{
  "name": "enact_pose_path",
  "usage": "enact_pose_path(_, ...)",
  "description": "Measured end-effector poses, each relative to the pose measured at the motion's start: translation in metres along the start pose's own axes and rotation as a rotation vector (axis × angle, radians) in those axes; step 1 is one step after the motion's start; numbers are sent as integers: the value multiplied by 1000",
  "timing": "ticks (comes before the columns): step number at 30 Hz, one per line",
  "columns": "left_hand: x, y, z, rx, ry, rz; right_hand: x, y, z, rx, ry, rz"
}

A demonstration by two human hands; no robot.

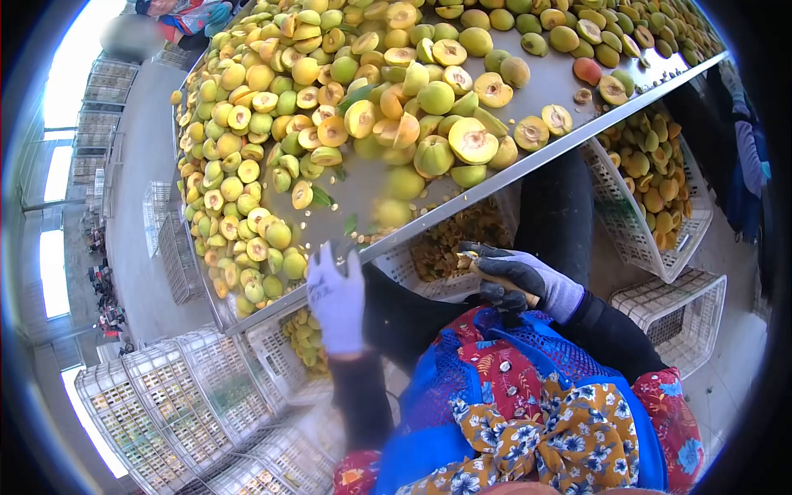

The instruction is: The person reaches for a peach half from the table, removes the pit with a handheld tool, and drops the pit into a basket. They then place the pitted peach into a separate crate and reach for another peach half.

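My left hand (334, 301), in a pale glove, is raised at the near edge of the metal table (330, 216), its fingers spread and slightly blurred, holding nothing. My right hand (516, 279), in a grey and black glove, is closed around a small tool with a wooden handle (521, 290), in front of my body. Halved and whole yellow-green fruit (435, 97) cover much of the table. Two blurred fruits (391, 213) show near its edge, beyond my left hand. Loose pits and a few leaves lie on the metal.
Under the table edge, a crate holds fruit scraps (458, 239). At right, another crate (693, 216) holds fruit halves, above a white crate (711, 309). Plastic crates (157, 396) stand lower left. Co-workers are partly visible: one (194, 16) upper left, another's sleeve (748, 153) at right.
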State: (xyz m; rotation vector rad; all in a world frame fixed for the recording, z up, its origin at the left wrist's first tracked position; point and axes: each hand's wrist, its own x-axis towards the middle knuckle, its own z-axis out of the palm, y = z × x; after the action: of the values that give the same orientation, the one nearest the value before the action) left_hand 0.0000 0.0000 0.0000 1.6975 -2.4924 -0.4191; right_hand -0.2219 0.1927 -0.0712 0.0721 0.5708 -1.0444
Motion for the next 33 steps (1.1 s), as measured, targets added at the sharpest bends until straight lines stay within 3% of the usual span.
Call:
enact_pose_path(1,16,7,19,53,-54,-12,2,2,2,-70,64,-53)
enact_pose_path(2,27,18,40,171,57,129,3,3,4,-141,130,-109)
enact_pose_path(5,64,34,74,155,-96,152,-10,-3,26,-407,372,-132)
enact_pose_path(8,86,19,72,28,-173,243,-19,-8,30,-423,343,-182)
enact_pose_path(11,89,-8,81,-569,-140,53,-24,-6,30,-335,204,-250)
enact_pose_path(12,82,-2,66,-569,-116,17,-23,-5,30,-302,169,-259)
enact_pose_path(15,70,7,58,-180,-206,143,-20,-5,35,-240,110,-245)
enact_pose_path(16,64,9,67,-4,-173,175,-18,-7,37,-343,134,-264)
enact_pose_path(18,70,14,67,63,-178,190,-16,-10,42,-545,188,-301)
enact_pose_path(21,76,24,65,12,-150,272,-17,-24,63,-430,168,-313)
enact_pose_path(23,79,10,69,-66,-101,224,16,-18,32,-364,300,-331)
enact_pose_path(24,81,-6,76,-107,-54,234,32,-10,7,-469,358,-361)
enact_pose_path(25,80,-14,70,-195,-178,129,21,-14,16,-479,349,-337)
enact_pose_path(27,74,-29,57,-658,-285,-101,3,-22,38,-523,293,-263)
enact_pose_path(28,65,-34,50,-943,-298,-98,3,-17,39,-546,173,-411)
enact_pose_path(29,57,-29,48,-1235,-302,-79,-8,-23,40,-430,105,-324)
enact_pose_path(30,49,-24,48,-1528,-301,-53,-4,-23,33,-387,173,-291)
enact_pose_path(31,39,-23,54,-1329,-252,68,5,-20,22,-344,242,-257)
enact_pose_path(32,32,-23,63,-1123,-201,183,19,-16,10,-465,479,-181)
enact_pose_path(33,28,-15,57,-903,-159,311,20,-16,13,-497,411,-234)
